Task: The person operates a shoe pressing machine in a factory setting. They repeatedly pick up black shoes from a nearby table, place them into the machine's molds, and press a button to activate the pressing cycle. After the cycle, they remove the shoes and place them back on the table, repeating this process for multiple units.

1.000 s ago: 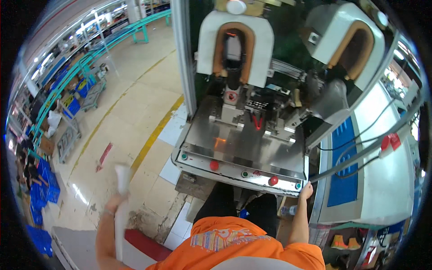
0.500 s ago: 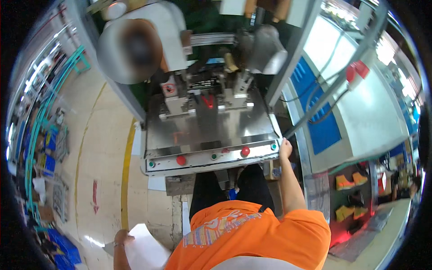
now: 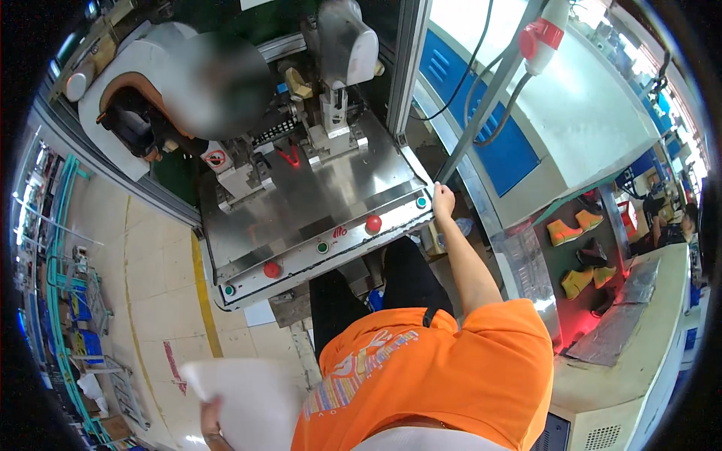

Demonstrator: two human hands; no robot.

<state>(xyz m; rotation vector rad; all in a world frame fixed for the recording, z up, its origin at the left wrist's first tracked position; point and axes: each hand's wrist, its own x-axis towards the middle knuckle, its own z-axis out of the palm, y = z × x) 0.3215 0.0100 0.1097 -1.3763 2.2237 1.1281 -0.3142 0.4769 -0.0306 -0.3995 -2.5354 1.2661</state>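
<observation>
Low at the left, my left hand (image 3: 212, 417) is closed on a white sheet (image 3: 259, 398), which is slightly blurred and covers part of the fingers. My right hand (image 3: 444, 201) is wrapped against the right front corner of a machine's metal table (image 3: 316, 199), with the arm stretched out. Beside that hand, a green button (image 3: 421, 202) sits at the end of the table's front control strip (image 3: 297, 259). Two red mushroom buttons (image 3: 373, 223) and other green buttons are spaced along the strip. On the table stand two metal fixtures (image 3: 335, 131) with red-handled pliers (image 3: 288, 155) between them.
A grey frame post (image 3: 410, 68) rises at the table's right rear. Further right are a slanted pole (image 3: 481, 105), a red-and-white plug connector (image 3: 541, 37) on a cable, and a white-and-blue machine (image 3: 579, 113). Orange and yellow shoe pieces (image 3: 564, 231) lie on a dark conveyor.
The view has turned, so the machine appears tilted and further left. My left hand has brought the white sheet rightward, closer to my body. My right hand stays at the table corner.
</observation>
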